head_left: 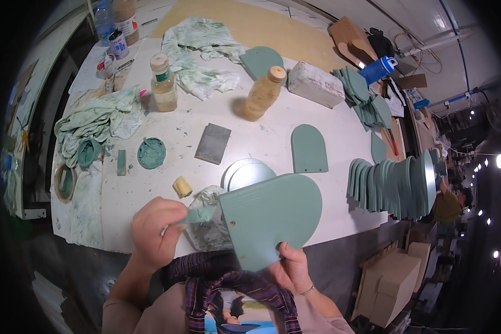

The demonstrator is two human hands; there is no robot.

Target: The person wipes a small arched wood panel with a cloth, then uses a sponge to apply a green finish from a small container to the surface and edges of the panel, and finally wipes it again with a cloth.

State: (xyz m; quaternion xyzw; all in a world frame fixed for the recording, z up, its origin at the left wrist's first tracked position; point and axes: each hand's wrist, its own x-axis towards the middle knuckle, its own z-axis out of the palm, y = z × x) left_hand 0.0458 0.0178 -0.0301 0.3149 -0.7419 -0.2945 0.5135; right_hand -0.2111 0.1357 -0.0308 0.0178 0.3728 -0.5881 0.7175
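My right hand (291,269) grips a green board (273,214) with one rounded end, thumb on its face and the other fingers hidden beneath. The board is held tilted over the table's near edge, and a small hole shows near its left side. Pinched in the fingers of my left hand (157,231) is a small flat scraper (201,215) smeared with green, its tip close to the board's left edge; I cannot tell if they touch. Under the scraper lies a crumpled, stained rag (209,236). Round shiny discs (245,173) sit just behind the board.
An open tub of green paste (151,153), a grey sanding pad (213,143) and a yellowish roll (182,187) lie left of centre. Bottles (264,93) stand farther back. Another rounded board (309,148) lies flat; several more (392,183) stand in a row at right.
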